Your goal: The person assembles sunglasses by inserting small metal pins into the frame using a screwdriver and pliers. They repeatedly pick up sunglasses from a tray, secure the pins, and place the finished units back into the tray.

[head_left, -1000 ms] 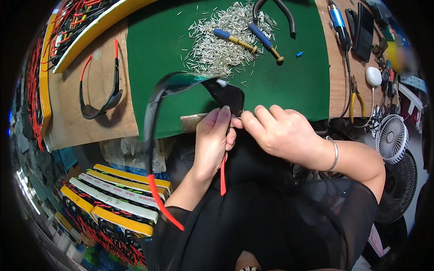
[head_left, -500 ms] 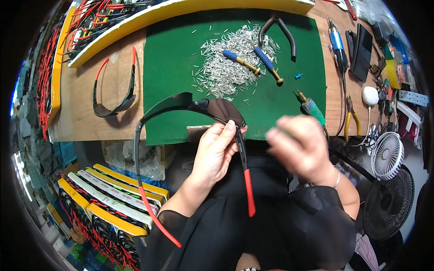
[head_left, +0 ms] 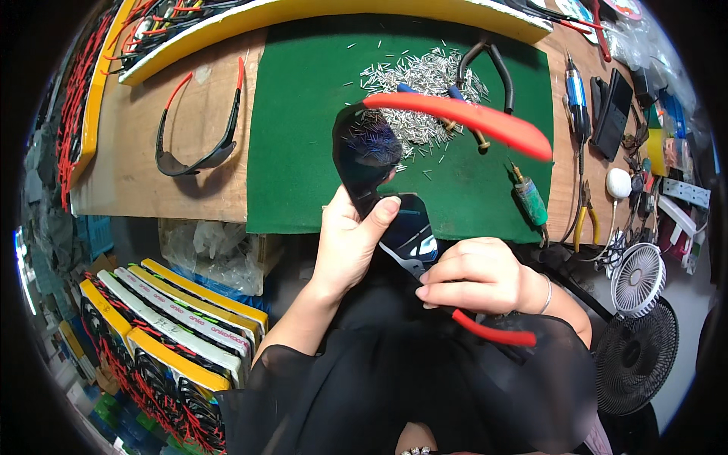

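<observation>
A pair of black wraparound sunglasses [head_left: 368,152] with red temple tips is held up over the near edge of the green mat [head_left: 296,152]. My left hand [head_left: 345,246] is closed on the middle of the frame, thumb near the bridge between the dark lenses. My right hand [head_left: 481,277] pinches the frame near the lower lens's end, where the arm joins; its fingertips hide the hinge. One red tip reaches across the heap of small silver metal pins [head_left: 406,80]; the other pokes out below my right hand. A second pair of sunglasses [head_left: 216,155] rests on the wood at left.
On the mat are black-handled pliers [head_left: 506,80], blue-and-brass hand tools [head_left: 479,136] and a green-handled tool [head_left: 531,201]. To the right are a blue pen-shaped tool [head_left: 576,95], a phone [head_left: 616,114], yellow-handled pliers [head_left: 585,216] and fans [head_left: 637,279]. Boxes of glasses [head_left: 182,315] stand lower left.
The sunglasses have been turned, so one red tip now points right over the pins. My right hand has moved down and left from the air and taken hold of the frame.
</observation>
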{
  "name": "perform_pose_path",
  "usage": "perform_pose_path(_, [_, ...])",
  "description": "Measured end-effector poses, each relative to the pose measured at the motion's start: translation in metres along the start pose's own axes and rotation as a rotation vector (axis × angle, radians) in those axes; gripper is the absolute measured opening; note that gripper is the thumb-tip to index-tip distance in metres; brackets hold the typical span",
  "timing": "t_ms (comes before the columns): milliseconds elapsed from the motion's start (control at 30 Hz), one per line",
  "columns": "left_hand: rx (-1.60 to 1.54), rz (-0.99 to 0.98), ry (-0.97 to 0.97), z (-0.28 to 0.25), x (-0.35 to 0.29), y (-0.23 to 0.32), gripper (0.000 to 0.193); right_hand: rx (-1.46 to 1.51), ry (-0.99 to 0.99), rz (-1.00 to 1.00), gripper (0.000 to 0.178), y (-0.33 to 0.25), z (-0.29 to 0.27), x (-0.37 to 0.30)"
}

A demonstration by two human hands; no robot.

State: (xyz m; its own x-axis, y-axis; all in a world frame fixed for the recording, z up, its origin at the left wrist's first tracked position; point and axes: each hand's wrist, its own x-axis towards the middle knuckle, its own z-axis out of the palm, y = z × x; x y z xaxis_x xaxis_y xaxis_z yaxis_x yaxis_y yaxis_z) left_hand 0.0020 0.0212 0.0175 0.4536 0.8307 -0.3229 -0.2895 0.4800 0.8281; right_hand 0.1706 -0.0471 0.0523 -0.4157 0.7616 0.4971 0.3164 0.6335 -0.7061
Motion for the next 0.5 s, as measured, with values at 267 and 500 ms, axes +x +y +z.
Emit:
perform_pose_path(267, [0.015, -0.012, 0.024, -0.028, 0.005, 0.004, 0.04, -0.026, 0.025, 0.051, 0.022, 0.012, 0.004, 0.015])
perform_pose_path(500, [0.37, 0.201, 0.246, -0.076, -0.009, 0.076, 0.027, -0.099, -0.078, 0.349, 0.028, 0.022, 0.01, 0.037])
